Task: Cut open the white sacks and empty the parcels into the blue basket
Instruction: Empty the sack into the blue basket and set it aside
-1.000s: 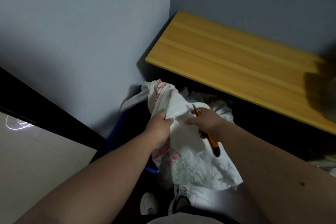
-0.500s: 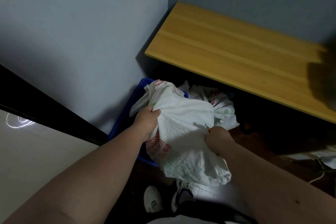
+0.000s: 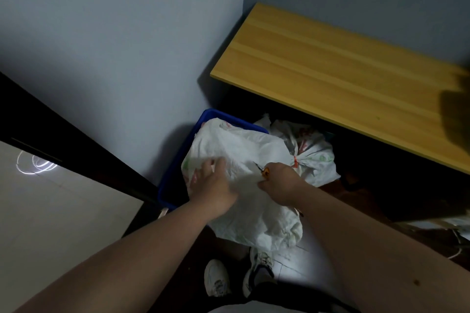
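A crumpled white sack point(image 3: 244, 160) with red and green print lies over the blue basket point(image 3: 173, 180) in the corner by the wall. My left hand point(image 3: 216, 185) rests on the sack's near left side and grips its fabric; the fingertips are blurred. My right hand point(image 3: 279, 185) holds an orange utility knife point(image 3: 263, 170) with its blade pointing up-left over the sack, and the same hand also presses the sack. A second white sack point(image 3: 310, 155), tied shut with a red tie, lies to the right under the table. The basket's inside is hidden.
A yellow wooden table point(image 3: 343, 79) juts out above the sacks on the right. Grey walls meet in the corner behind the basket. A dark door frame point(image 3: 76, 150) runs along the left. My white shoes point(image 3: 239, 274) stand just below the sack. A white cable point(image 3: 457, 249) lies at the right.
The sack has come down from a raised hold and now lies spread over the basket. Both hands moved lower with it, and my left hand shifted from the sack's top edge onto its surface.
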